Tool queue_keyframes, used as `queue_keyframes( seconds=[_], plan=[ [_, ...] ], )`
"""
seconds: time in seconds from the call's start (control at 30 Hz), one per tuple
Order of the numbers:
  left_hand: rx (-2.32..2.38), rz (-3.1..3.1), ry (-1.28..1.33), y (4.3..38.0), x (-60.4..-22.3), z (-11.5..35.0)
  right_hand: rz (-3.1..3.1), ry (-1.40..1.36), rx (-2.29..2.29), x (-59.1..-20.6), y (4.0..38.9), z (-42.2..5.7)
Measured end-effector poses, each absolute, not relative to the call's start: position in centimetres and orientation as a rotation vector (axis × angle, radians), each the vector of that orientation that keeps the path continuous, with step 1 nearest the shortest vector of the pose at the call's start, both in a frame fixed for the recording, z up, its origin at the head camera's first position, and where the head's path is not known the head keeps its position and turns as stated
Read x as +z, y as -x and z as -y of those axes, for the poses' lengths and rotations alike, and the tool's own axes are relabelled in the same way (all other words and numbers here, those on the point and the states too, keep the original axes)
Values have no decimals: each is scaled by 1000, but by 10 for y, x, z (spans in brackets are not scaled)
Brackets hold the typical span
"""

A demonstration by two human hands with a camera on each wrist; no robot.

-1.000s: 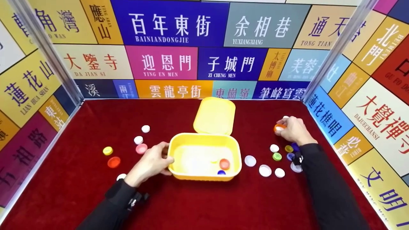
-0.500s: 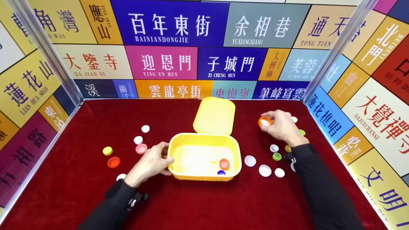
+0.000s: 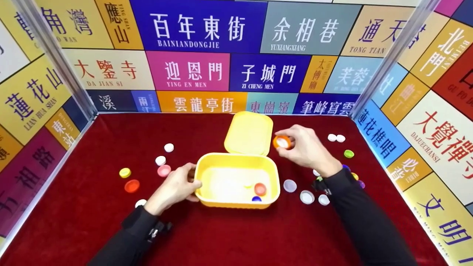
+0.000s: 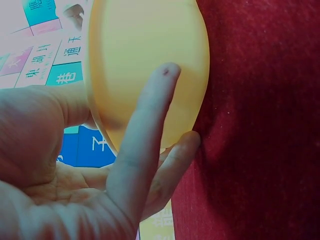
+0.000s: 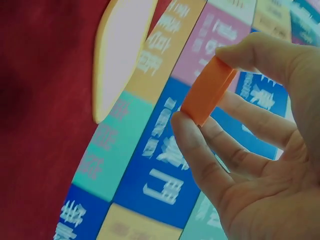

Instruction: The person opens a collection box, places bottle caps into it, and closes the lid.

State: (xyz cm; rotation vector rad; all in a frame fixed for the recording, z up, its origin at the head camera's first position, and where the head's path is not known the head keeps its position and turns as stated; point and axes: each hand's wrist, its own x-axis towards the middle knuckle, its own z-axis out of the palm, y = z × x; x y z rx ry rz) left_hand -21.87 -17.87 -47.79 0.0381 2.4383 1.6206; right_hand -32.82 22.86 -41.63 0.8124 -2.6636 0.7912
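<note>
My left hand [image 3: 176, 187] grips the left wall of a yellow plastic box [image 3: 236, 204], thumb over the rim and fingers outside; the left wrist view shows its fingers against the box's outer side [image 4: 190, 45]. Inside the box lie a red bottle cap [image 3: 260, 189] and a blue cap [image 3: 256, 198]. My right hand [image 3: 308, 149] pinches an orange bottle cap [image 3: 282, 142] above the cloth, right of the yellow lid [image 3: 249, 133]. In the right wrist view the orange cap [image 5: 207, 91] is held edge-on between thumb and fingertip.
Several loose caps lie right of the box, among them a pale cap [image 3: 290, 186], a white cap [image 3: 307, 197] and a green cap [image 3: 349, 153]. To the left are a yellow cap [image 3: 125, 172], a red-orange cap [image 3: 132, 186] and a pink cap [image 3: 164, 170]. Printed panels wall the red cloth [image 3: 229, 236].
My right hand has carried the orange cap leftward from the far right towards the lid, uncovering two white caps and a green one. The left hand stays on the box.
</note>
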Motion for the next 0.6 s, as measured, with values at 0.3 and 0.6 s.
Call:
queue_keyframes(
  seconds=[0.3, 0.6],
  plan=[
    [1639, -2423, -27, 219, -479, 178, 2628, -1084, 705, -416, 309, -193],
    [1621, -2436, -21, 219, -478, 178, 2664, -1317, 607, -431, 288, -160]
  ],
)
